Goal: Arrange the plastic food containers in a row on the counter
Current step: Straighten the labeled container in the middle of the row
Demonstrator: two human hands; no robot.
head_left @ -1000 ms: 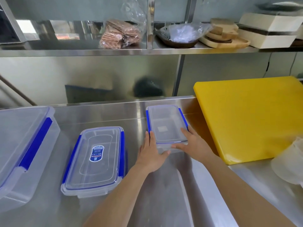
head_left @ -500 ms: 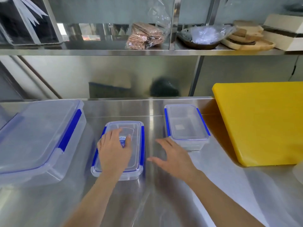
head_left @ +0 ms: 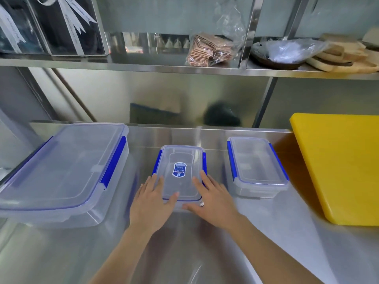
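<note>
— Three clear plastic food containers with blue side clips sit on the stainless steel counter (head_left: pixel 205 253), don't they?

— Yes, we count three across the middle of the frame. At centre left lies the large clear lidded container (head_left: pixel 61 171), at centre the medium clear container with a blue oval label on its lid (head_left: pixel 180 171), and right of centre the small clear lidded container (head_left: pixel 256 167). They stand apart from one another, lids on.

— Where do we see the hands?

— Both are on the medium clear container. Our left hand (head_left: pixel 151 203) lies against its near left corner, fingers stretched along the blue clip and thumb on the lid's front edge. Our right hand (head_left: pixel 213 199) lies against the near right corner, fingers over the right clip, thumb along the front wall.

— Is that a tight hold?

— The hands are flat and spread, pressing the container from both sides; neither is curled around it. It rests on the counter.

— What else is in the frame?

— At the right edge a thick yellow plastic cutting board (head_left: pixel 338 165) lies on the counter, close beside the small container. Along the top runs a steel shelf (head_left: pixel 143 67) holding a clear bag of brown wafers (head_left: pixel 209 50) at upper centre.
</note>
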